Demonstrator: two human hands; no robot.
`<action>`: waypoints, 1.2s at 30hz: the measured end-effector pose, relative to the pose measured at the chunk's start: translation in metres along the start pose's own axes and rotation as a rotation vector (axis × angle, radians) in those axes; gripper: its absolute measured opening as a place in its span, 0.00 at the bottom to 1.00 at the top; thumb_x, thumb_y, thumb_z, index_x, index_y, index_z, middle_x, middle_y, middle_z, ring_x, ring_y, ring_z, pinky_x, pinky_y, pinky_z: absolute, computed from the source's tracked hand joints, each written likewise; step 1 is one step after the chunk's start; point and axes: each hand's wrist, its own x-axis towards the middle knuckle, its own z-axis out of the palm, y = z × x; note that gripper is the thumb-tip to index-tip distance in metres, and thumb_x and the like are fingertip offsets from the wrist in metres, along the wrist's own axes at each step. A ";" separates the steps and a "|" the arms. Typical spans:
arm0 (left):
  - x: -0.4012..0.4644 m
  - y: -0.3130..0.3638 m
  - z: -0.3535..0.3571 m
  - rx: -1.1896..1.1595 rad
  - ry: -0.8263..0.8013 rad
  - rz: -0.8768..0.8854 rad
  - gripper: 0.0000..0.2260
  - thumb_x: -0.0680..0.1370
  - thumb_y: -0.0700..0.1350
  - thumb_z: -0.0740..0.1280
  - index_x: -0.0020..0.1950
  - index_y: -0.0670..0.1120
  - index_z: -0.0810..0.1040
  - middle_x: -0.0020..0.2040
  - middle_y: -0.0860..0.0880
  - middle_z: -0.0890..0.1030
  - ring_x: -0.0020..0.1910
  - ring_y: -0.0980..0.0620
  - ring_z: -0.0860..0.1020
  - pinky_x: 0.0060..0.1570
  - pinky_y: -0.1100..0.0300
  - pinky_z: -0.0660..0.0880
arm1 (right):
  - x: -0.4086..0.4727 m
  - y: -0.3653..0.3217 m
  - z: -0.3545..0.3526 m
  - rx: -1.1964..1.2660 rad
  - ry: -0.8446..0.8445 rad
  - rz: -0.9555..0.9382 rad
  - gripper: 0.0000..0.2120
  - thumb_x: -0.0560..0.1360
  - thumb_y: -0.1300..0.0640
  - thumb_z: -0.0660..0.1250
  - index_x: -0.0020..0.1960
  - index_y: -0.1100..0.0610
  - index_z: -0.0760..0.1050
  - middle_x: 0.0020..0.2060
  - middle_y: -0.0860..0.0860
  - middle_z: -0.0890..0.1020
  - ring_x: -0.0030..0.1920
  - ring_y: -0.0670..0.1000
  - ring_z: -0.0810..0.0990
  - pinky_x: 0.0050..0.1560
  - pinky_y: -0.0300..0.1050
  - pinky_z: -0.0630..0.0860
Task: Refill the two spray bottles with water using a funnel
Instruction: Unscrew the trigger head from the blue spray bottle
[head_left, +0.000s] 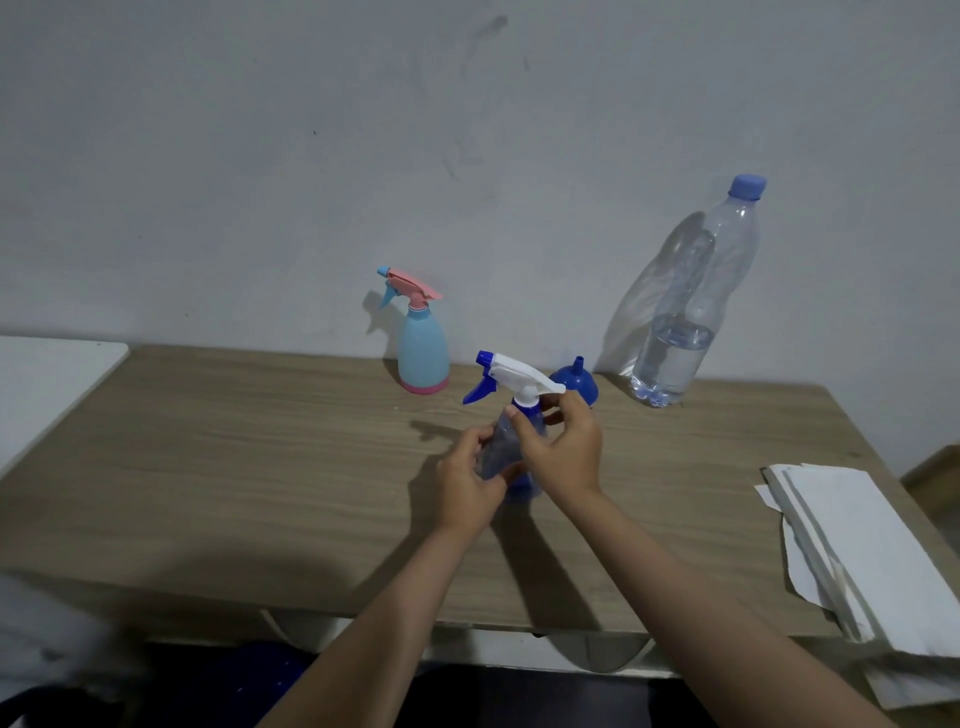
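Right hand: fingers curled, thumb and fingertips closed around the blue collar just under the white trigger head of the clear spray bottle. Left hand: fingers wrapped round the lower body of the same bottle, thumb across the front. Both grips narrow, nothing else held. Whether the bottle's base touches the wooden table or hangs just above it cannot be told; the hands cover it.

Bottle sits upright near the middle of the table, blue nozzle and trigger pointing left.

Behind it, close to the wall: light blue spray bottle with pink head and pink base, upright, nozzle also left. Just right of the clear bottle's head, a blue funnel stands mouth down, spout up, partly hidden by the right hand's fingers. Further right, a large clear water bottle, blue cap on, holding water in its lower part, beside the wall.

Edges: near edge of the table runs below the forearms. A stack of white sheets lies at the right front corner, overhanging the edge. Bare wood left of the hands out to the left edge, where a white surface adjoins.
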 end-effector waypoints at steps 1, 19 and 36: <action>0.000 0.000 0.000 0.006 -0.003 0.000 0.18 0.68 0.36 0.76 0.54 0.49 0.76 0.50 0.54 0.81 0.51 0.61 0.80 0.47 0.73 0.74 | 0.000 0.000 0.001 0.002 0.000 0.000 0.12 0.68 0.53 0.76 0.45 0.56 0.75 0.39 0.49 0.79 0.40 0.48 0.78 0.40 0.41 0.76; -0.001 0.000 -0.001 0.037 -0.067 -0.102 0.25 0.70 0.39 0.75 0.66 0.47 0.73 0.59 0.55 0.77 0.61 0.59 0.75 0.50 0.76 0.71 | 0.000 0.000 -0.008 0.097 -0.052 0.138 0.15 0.66 0.55 0.78 0.46 0.54 0.74 0.41 0.45 0.79 0.42 0.45 0.78 0.41 0.32 0.74; -0.008 0.018 -0.009 0.200 -0.063 -0.037 0.19 0.72 0.46 0.74 0.61 0.47 0.75 0.54 0.59 0.76 0.51 0.65 0.72 0.39 0.82 0.68 | 0.017 0.004 -0.032 0.216 -0.347 0.201 0.15 0.71 0.67 0.71 0.55 0.55 0.76 0.45 0.46 0.79 0.44 0.45 0.77 0.46 0.40 0.76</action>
